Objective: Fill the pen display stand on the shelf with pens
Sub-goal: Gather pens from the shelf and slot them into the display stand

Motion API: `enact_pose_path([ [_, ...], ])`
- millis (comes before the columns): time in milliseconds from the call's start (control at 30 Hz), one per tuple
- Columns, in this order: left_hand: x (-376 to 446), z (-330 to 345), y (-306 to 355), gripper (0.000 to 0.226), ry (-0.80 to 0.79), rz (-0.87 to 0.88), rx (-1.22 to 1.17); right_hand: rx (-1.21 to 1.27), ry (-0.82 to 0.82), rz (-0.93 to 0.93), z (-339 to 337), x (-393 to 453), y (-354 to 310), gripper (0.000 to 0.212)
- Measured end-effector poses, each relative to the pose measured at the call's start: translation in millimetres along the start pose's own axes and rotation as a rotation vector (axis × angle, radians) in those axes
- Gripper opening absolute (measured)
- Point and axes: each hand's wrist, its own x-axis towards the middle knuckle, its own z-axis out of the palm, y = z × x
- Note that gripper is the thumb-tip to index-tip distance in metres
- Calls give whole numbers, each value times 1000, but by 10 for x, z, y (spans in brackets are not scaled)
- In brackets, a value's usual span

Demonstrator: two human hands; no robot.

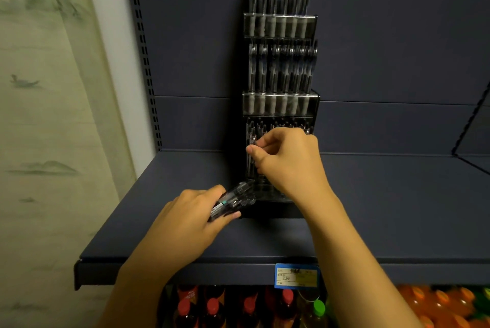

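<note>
Partly hidden behind the right hand (287, 161), the lowest tier of the pen display stand (280, 107) is hard to read; its slots blur into dark shapes, and how many are filled cannot be told. That hand pinches one clear-barrelled pen (250, 153) upright at the tier's left end. Higher up, two tiers hold rows of glossy dark pens (281, 73) behind clear plastic fronts, the top ones cut off by the frame. Low and left, the left hand (185, 217) grips a bundle of transparent pens (233, 199) just beside the stand's base. Everything sits on a matte dark-blue shelf (164, 211), whose front edge carries a blue price label (296, 276) with blurred print.
</note>
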Motion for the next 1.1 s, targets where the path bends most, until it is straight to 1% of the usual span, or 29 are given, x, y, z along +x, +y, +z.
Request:
enact_pose_path([
  [200,-9,29,-32,27,6,1,-5,48,-39,56,-17,32,-4,16],
  [367,-31,14,-28,28,5,-13,-2,-9,-99,96,-84,-28,32,20],
  [500,-11,-10,7,25,7,-23,14,-39,-75,36,-183,-115,10,19],
  [533,0,-13,21,26,4,-20,21,-40,-103,9,-221,-133,-8,20],
  [600,19,-11,49,28,-1,-10,44,-57,-225,-20,-288,-170,-49,26],
  [700,49,-10,94,30,9,11,69,-148,-399,-13,-309,-206,-61,32],
  [800,60,-2,134,29,0,28,127,-179,-441,-2,-313,-222,-37,31],
  [1000,54,30,154,26,-25,21,93,-27,-354,-5,-392,-242,19,12],
  [1100,45,29,174,27,-21,12,34,214,-364,72,-425,-249,44,6],
])
